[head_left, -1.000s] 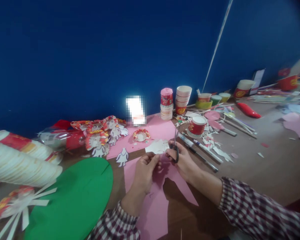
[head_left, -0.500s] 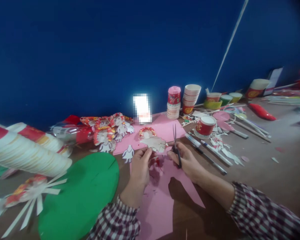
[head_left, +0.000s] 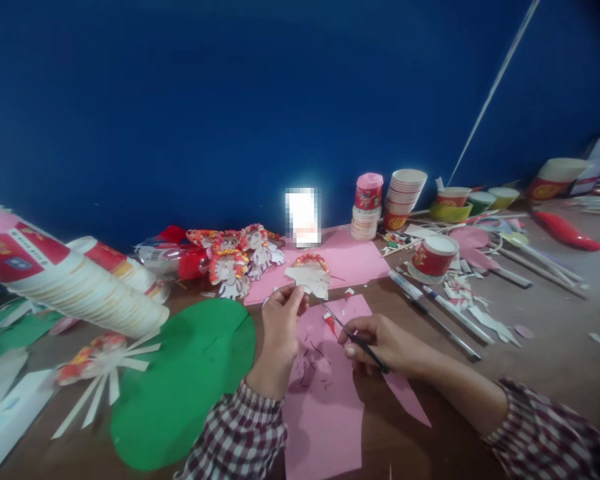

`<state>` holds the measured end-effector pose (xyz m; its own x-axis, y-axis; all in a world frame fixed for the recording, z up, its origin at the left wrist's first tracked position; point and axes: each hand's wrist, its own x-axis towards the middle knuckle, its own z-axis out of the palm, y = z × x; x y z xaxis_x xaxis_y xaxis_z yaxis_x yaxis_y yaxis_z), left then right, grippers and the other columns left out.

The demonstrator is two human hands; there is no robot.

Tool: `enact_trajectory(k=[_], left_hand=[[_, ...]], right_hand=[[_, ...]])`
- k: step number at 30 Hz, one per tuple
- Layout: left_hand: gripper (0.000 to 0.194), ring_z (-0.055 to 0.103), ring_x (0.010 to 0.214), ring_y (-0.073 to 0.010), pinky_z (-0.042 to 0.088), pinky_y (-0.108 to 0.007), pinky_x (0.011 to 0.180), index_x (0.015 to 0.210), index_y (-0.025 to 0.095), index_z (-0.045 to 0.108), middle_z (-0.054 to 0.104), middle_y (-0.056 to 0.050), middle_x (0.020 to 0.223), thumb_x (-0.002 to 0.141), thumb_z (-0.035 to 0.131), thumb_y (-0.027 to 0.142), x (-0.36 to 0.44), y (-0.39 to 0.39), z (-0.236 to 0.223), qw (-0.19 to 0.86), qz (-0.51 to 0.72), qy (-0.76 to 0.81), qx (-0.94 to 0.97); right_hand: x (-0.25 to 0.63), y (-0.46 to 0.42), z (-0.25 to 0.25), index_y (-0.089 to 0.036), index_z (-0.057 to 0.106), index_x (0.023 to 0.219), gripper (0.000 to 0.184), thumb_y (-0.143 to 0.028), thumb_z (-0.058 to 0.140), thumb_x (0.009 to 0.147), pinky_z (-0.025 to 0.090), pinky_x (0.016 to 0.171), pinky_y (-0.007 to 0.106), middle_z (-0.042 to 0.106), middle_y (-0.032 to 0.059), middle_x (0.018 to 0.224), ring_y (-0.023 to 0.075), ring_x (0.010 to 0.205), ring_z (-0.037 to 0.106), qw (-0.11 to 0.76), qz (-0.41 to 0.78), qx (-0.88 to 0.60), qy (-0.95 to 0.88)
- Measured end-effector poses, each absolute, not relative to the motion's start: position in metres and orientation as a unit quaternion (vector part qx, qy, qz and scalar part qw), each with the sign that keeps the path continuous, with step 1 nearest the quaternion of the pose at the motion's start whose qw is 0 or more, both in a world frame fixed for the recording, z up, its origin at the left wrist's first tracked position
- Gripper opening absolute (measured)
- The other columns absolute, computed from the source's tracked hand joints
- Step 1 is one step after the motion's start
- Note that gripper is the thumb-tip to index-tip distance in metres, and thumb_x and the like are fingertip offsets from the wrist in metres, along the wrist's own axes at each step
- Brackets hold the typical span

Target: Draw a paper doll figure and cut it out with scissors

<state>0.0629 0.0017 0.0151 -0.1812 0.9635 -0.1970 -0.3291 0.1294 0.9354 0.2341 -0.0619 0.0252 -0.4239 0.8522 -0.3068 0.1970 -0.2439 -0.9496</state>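
The left hand (head_left: pixel 283 323) pinches the lower edge of one white irregular paper piece (head_left: pixel 313 279) between thumb and fingers; the right hand (head_left: pixel 387 340) grips one pair of black-handled metal scissors (head_left: pixel 363 342). The paper piece, above the far end of the flat pink paper sheet (head_left: pixel 325 413), is probably light, thin and easily creased or torn; hold it lightly at an edge. The scissors should be rigid and heavier; hold them by the handles. Beside them at left lies one green rounded sheet (head_left: pixel 180 380); at right, three slim plastic pens (head_left: pixel 445 327). Farther out, two upright paper-cup stacks (head_left: pixel 364 198) stand near the wall.
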Motion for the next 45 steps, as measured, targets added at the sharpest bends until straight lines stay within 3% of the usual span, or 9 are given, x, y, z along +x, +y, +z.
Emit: enact_trajectory(k=[45], left_hand=[[0.02,0.055,0.055,-0.0079,0.046,-0.021,0.057,0.07,0.013,0.062,0.059,0.001,0.06,0.06,0.074,0.026,0.081,-0.017,0.01,0.626,0.534,0.471,0.32]], right_hand=[[0.238,-0.057,0.013,-0.014,0.054,0.085,0.036,-0.049,0.059,0.078,0.04,0.041,0.016,0.058,-0.0004,0.061,0.0081,0.047,0.054,0.302,0.633,-0.435,-0.564]])
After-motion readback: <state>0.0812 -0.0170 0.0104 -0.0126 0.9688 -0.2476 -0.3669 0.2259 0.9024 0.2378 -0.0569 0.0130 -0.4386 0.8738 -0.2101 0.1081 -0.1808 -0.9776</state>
